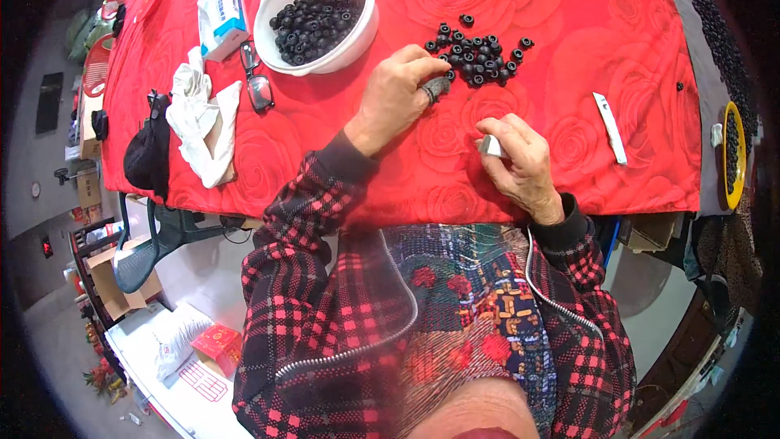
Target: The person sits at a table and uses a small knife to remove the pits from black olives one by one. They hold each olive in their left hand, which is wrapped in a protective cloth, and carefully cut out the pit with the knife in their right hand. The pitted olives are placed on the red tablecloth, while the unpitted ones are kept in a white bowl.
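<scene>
A loose pile of small round black parts with holes (481,57) lies on the red rose-patterned tablecloth in front of me. My left hand (394,102) is at the pile's near left edge, index finger and thumb closing around one black part (450,76). Dark grey wrapping (436,89) covers the thumb end of that hand. Closer to me on the right, my right hand (520,164) is curled around a small whitish tool (491,146). Only the tool's pale end shows; its kind is hidden by the fingers.
Beyond my left hand stands a white bowl (370,28) holding many more black parts. Glasses (258,85), a tissue pack (222,16), white gloves or cloth (199,118) and a black cap (146,154) lie left. A white strip-like tool (609,128) lies right, near a yellow tray (735,195).
</scene>
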Action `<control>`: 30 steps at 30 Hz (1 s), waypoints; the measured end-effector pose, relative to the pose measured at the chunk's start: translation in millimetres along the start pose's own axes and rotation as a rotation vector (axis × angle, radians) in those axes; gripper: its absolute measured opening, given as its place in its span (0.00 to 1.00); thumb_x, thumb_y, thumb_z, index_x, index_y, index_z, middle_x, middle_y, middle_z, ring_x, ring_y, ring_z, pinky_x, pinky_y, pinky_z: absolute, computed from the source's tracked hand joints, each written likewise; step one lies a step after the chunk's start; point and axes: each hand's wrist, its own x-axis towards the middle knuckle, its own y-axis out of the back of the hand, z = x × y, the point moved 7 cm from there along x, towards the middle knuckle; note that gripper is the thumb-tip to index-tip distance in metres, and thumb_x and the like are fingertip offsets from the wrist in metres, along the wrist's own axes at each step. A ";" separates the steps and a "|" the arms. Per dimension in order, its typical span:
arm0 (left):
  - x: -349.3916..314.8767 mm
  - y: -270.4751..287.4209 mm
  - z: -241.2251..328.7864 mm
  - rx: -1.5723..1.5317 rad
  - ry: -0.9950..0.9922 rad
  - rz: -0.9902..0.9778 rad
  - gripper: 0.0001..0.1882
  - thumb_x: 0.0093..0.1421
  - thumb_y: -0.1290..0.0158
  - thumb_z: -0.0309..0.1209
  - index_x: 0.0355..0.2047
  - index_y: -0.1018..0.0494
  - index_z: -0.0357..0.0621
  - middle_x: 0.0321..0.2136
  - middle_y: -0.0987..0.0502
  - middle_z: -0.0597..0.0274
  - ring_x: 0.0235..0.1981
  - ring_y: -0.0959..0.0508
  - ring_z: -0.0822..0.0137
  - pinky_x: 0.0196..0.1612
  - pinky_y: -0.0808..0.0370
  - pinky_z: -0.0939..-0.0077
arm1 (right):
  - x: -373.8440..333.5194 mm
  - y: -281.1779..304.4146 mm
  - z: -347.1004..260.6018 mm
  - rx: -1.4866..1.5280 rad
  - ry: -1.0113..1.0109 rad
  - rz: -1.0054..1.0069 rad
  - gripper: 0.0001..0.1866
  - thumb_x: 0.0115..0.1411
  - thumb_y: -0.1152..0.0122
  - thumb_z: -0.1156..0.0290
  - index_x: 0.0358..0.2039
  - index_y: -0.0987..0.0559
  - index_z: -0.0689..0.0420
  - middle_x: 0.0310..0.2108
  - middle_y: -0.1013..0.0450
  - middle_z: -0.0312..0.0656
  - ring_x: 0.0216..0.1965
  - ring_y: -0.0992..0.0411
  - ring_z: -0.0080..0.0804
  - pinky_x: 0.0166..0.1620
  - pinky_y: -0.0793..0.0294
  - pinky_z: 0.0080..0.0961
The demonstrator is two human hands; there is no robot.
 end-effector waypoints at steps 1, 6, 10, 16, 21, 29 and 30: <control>2.4 -3.1 -0.5 0.036 -0.039 -0.018 0.10 0.49 0.39 0.26 0.34 0.22 0.41 0.29 0.24 0.55 0.31 0.22 0.58 0.35 0.26 0.70 | -0.1 -0.3 -0.4 0.001 0.000 0.000 0.17 0.41 0.40 0.80 0.36 0.26 0.59 0.25 0.33 0.45 0.29 0.30 0.44 0.30 0.30 0.34; 7.2 -4.8 6.4 0.049 -0.139 -0.050 0.12 0.50 0.40 0.27 0.37 0.23 0.42 0.30 0.25 0.55 0.32 0.23 0.57 0.35 0.26 0.69 | 2.4 0.8 -4.3 -0.017 0.007 0.005 0.17 0.41 0.41 0.80 0.36 0.27 0.59 0.25 0.33 0.45 0.29 0.30 0.44 0.30 0.30 0.34; 9.0 -12.6 3.9 0.037 -0.136 -0.138 0.14 0.50 0.40 0.28 0.39 0.24 0.44 0.30 0.25 0.55 0.32 0.23 0.57 0.34 0.26 0.68 | 3.5 1.5 -4.5 -0.025 0.003 0.005 0.17 0.41 0.41 0.80 0.35 0.27 0.59 0.25 0.34 0.44 0.28 0.30 0.43 0.30 0.30 0.34; 17.7 -12.9 8.3 0.104 -0.184 -0.109 0.13 0.50 0.40 0.30 0.37 0.24 0.44 0.29 0.27 0.56 0.33 0.24 0.56 0.34 0.27 0.67 | 3.5 -0.1 -3.8 -0.027 -0.005 -0.003 0.17 0.40 0.41 0.80 0.35 0.27 0.59 0.24 0.34 0.45 0.28 0.31 0.43 0.29 0.31 0.34; 4.4 -14.5 6.4 -0.128 0.005 -0.082 0.12 0.57 0.45 0.29 0.41 0.26 0.41 0.31 0.24 0.60 0.31 0.23 0.64 0.31 0.27 0.73 | 1.9 1.0 0.8 0.016 -0.022 0.017 0.19 0.40 0.41 0.81 0.37 0.26 0.60 0.25 0.33 0.45 0.28 0.30 0.43 0.29 0.30 0.33; -70.2 -46.4 22.2 -1.317 0.756 -0.320 0.16 0.62 0.49 0.35 0.43 0.28 0.33 0.32 0.23 0.59 0.27 0.24 0.73 0.21 0.25 0.82 | 9.1 2.9 -10.9 0.225 -0.047 -0.013 0.20 0.46 0.37 0.81 0.42 0.24 0.60 0.29 0.31 0.43 0.30 0.28 0.36 0.32 0.29 0.27; -74.3 -50.2 25.2 -1.399 0.766 -0.321 0.16 0.62 0.49 0.35 0.42 0.27 0.33 0.32 0.23 0.58 0.27 0.24 0.72 0.21 0.25 0.82 | 6.5 1.8 -9.0 0.256 -0.054 -0.026 0.19 0.46 0.37 0.81 0.42 0.24 0.60 0.29 0.31 0.43 0.29 0.28 0.35 0.31 0.29 0.27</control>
